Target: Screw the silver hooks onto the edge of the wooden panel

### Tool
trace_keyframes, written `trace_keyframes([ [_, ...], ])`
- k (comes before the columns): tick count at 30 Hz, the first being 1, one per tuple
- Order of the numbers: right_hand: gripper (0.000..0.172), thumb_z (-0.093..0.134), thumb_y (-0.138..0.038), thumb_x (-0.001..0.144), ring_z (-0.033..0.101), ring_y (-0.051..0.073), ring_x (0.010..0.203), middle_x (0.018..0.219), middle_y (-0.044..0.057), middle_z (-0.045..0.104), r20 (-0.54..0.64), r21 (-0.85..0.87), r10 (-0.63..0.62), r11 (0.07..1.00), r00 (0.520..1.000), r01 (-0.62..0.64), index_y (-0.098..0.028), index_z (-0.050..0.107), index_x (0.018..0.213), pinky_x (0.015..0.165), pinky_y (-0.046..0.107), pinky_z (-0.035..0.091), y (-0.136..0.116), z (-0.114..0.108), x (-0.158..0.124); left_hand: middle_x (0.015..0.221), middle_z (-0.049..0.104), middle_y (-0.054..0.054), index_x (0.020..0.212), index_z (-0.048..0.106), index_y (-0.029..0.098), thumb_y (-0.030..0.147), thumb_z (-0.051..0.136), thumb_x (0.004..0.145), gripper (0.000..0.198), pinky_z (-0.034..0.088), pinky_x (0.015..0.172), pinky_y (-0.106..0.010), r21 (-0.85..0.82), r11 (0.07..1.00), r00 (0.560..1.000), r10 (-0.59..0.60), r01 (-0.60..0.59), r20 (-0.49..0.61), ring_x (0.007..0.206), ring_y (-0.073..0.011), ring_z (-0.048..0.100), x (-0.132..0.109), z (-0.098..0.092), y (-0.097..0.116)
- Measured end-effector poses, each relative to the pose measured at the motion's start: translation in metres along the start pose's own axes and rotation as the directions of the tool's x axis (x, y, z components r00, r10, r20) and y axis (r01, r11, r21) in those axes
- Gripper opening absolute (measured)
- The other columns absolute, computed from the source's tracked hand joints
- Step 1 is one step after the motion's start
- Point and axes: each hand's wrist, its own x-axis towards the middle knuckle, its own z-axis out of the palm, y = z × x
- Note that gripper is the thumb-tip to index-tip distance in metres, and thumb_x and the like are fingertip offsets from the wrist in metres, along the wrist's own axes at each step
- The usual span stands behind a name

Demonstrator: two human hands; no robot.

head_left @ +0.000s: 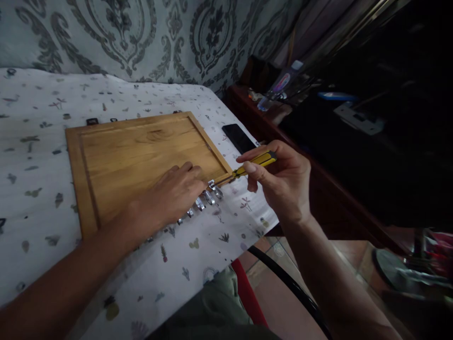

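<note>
Yellow marks one screwdriver (pixel 260 161), gripped by the right hand (pixel 288 177) at one wooden board (pixel 141 146) on the table (pixel 244 222); the left hand (pixel 180 189) rests there, fingers bent (grip hidden, cannot tell), by at least four metal clips (pixel 209 197)

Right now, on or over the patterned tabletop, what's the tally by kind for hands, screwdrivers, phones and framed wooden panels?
Hands: 2 (left hand, right hand)
Screwdriver: 1
Phone: 1
Framed wooden panel: 1
Total: 5
</note>
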Motion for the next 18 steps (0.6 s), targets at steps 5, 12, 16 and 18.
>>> trace_keyframes([
  [5, 0.032, 0.083, -0.048, 0.084, 0.058, 0.009, 0.044, 0.075, -0.002, 0.075, -0.133, -0.017, -0.078, 0.997, 0.988, 0.076, -0.023, 0.064, 0.078, 0.04, 0.024, 0.046, 0.001, 0.004, -0.002, 0.105, 0.063, -0.01, 0.103, 0.073, 0.018, 0.017, 0.049, 0.102, 0.024, 0.046, 0.085, -0.04, -0.002, 1.0, 1.0, 0.002, -0.002, 0.03, 0.105, -0.0263, 0.056, 0.001, -0.002, 0.0],
  [12, 0.027, 0.08, -0.044, 0.088, 0.059, 0.009, 0.045, 0.076, -0.002, 0.075, -0.123, -0.033, -0.138, 0.99, 0.983, 0.134, -0.023, 0.064, 0.081, 0.041, 0.023, 0.046, 0.009, 0.002, -0.001, 0.103, 0.061, -0.009, 0.104, 0.073, 0.02, 0.016, 0.048, 0.102, 0.025, 0.045, 0.083, -0.04, 0.002, 1.0, 0.999, 0.005, -0.005, 0.034, 0.102, -0.0268, 0.056, 0.001, -0.001, -0.001],
  [16, 0.029, 0.08, -0.048, 0.086, 0.058, 0.01, 0.043, 0.067, -0.004, 0.071, -0.121, -0.066, -0.146, 0.988, 0.982, 0.138, -0.025, 0.065, 0.08, 0.039, 0.023, 0.046, 0.011, 0.004, -0.001, 0.105, 0.061, -0.009, 0.106, 0.073, 0.021, 0.01, 0.047, 0.1, 0.028, 0.044, 0.084, -0.041, -0.025, 1.0, 1.0, -0.003, 0.004, 0.029, 0.103, -0.0265, 0.055, 0.0, -0.001, -0.001],
  [18, 0.031, 0.08, -0.051, 0.086, 0.058, 0.01, 0.043, 0.065, -0.004, 0.069, -0.113, -0.07, -0.135, 0.989, 0.984, 0.127, -0.025, 0.066, 0.081, 0.039, 0.023, 0.046, 0.012, 0.004, 0.0, 0.105, 0.061, -0.008, 0.106, 0.073, 0.021, 0.011, 0.047, 0.1, 0.028, 0.044, 0.084, -0.041, -0.022, 1.0, 0.999, -0.005, 0.006, 0.035, 0.103, -0.0266, 0.055, 0.0, -0.001, -0.001],
])
